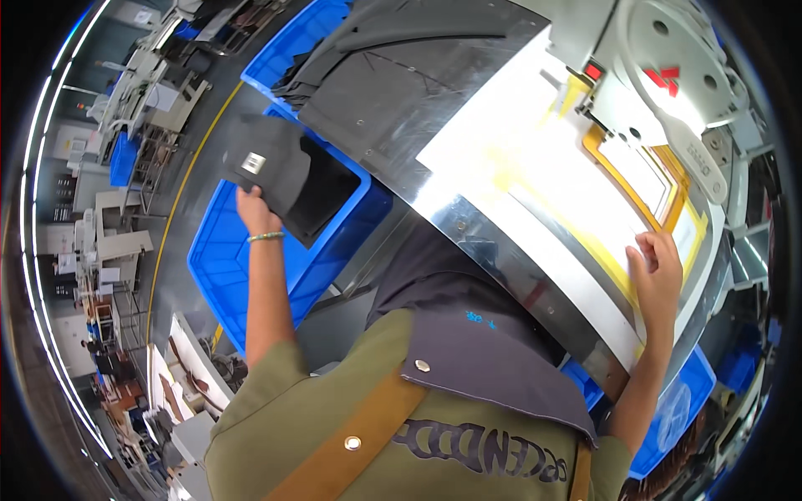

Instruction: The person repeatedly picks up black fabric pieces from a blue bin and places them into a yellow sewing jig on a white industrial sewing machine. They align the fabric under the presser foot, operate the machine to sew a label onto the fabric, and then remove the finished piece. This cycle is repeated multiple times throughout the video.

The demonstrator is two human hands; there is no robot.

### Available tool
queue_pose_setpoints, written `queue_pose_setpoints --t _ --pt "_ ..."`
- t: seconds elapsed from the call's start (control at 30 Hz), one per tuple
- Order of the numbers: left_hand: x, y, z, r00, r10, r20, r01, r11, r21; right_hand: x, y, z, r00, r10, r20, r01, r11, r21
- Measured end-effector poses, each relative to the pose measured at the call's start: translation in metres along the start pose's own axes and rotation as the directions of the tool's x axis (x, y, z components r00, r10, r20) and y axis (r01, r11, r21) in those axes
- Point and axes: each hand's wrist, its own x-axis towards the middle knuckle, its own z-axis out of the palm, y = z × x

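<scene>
My left hand (pixel 257 213) is closed on the lower edge of a dark grey fabric piece (pixel 280 159), which carries a small white label. The piece is slightly blurred and hangs over a blue plastic bin (pixel 224 250). Black fabric pieces (pixel 330 184) lie under it in that bin. At the right, my right hand (pixel 657 271) is on the white worktop (pixel 551 234), thumb and fingers loosely bent and apart, with nothing visible between them. Its fingertips are close to the corner of an orange-yellow clamp frame (pixel 664 219); whether they touch it I cannot tell.
A sewing machine head (pixel 677 58) stands over the frame. More dark fabric pieces (pixel 409 92) cover the metal table's far left part. Another blue bin (pixel 292 42) stands beyond, and one (pixel 681 409) is at lower right. A yellow floor line (pixel 188 171) runs at left, past other workstations.
</scene>
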Motion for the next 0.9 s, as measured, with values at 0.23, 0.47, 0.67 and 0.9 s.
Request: queue_pose_setpoints --t 0.23,0.47,0.67,0.9 --pt "0.009 -0.054 -0.029 0.996 -0.079 0.027 0.066 0.944 0.323 -0.004 -0.006 0.002 0.999 0.007 -0.038 -0.006 1.000 0.020" --pt "0.058 -0.057 -0.049 0.640 0.763 0.097 -0.403 0.226 0.887 0.004 -0.008 0.012 0.990 -0.024 -0.142 0.030 0.999 0.043" --pt "-0.101 0.042 0.161 0.408 0.718 0.563 -0.903 0.409 0.132 -0.001 0.000 0.021 0.957 -0.144 -0.251 0.114 0.985 -0.130" --pt "-0.211 0.041 0.260 -0.281 0.260 0.924 -0.619 0.687 -0.382 0.001 0.001 0.019 0.965 -0.155 -0.210 0.130 0.983 -0.126"
